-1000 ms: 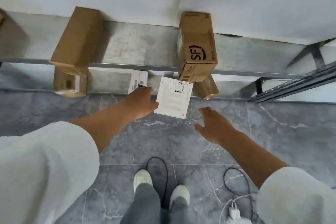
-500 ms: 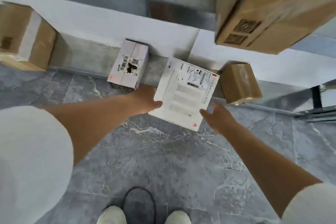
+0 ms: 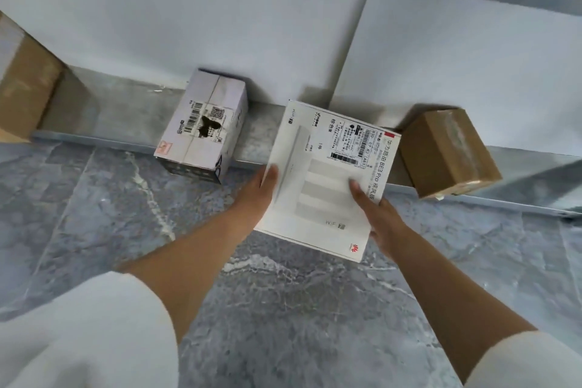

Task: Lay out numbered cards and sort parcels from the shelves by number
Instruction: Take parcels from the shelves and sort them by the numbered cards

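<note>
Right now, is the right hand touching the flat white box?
Touching. The head view shows the right hand with its thumb on top of the flat white box.

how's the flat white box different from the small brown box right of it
The flat white box is wide and thin; the small brown box is chunkier. The white box is held by the left hand and right hand; the brown box sits untouched on the shelf. Both are closed.
</note>
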Motion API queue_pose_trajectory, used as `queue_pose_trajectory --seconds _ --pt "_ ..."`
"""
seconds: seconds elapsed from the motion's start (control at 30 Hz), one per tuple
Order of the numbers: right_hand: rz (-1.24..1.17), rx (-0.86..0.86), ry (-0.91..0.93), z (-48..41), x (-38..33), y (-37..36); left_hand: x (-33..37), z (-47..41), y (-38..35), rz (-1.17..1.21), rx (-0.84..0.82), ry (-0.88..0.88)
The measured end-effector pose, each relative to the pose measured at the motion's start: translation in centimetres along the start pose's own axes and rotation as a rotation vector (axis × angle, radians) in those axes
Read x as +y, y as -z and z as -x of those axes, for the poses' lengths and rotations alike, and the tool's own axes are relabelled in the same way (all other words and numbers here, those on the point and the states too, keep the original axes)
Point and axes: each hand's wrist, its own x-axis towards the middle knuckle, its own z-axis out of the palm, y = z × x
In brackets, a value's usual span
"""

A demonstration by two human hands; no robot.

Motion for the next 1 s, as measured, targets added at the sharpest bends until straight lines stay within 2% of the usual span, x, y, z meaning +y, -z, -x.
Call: queue_pose_trajectory --seconds 0.1,0.17,0.3,0.43,0.6,0.73,1.0 --pt "-0.055 0.018 0.007 1.1 -0.8 0.0 0.3 0.5 0.4 0.119 -0.055 0.12" --pt "-0.07 0.026 0.029 2.8 -1.5 -0.3 0.8 2.0 1.1 0.123 0.002 0.179" --pt "-0.036 0.065 0.025 8.1 -4.3 -0.6 2.4 6.8 2.7 0.125 0.05 0.195" --pt "-0.002 0.067 -0.016 14.1 -7.1 -0.5 4.2 13.2 4.4 0.286 0.048 0.261" --pt "0.078 0.046 -0.044 22.9 -10.6 -1.8 6.7 20.9 8.5 0.358 0.016 0.3" --pt "0.122 0.091 -0.016 30.4 -13.6 -3.5 8.9 28.0 12.1 0.392 0.08 0.334" --pt "0.137 0.004 0.018 41.2 -16.9 -7.2 11.6 40.0 18.1 0.472 0.235 0.358"
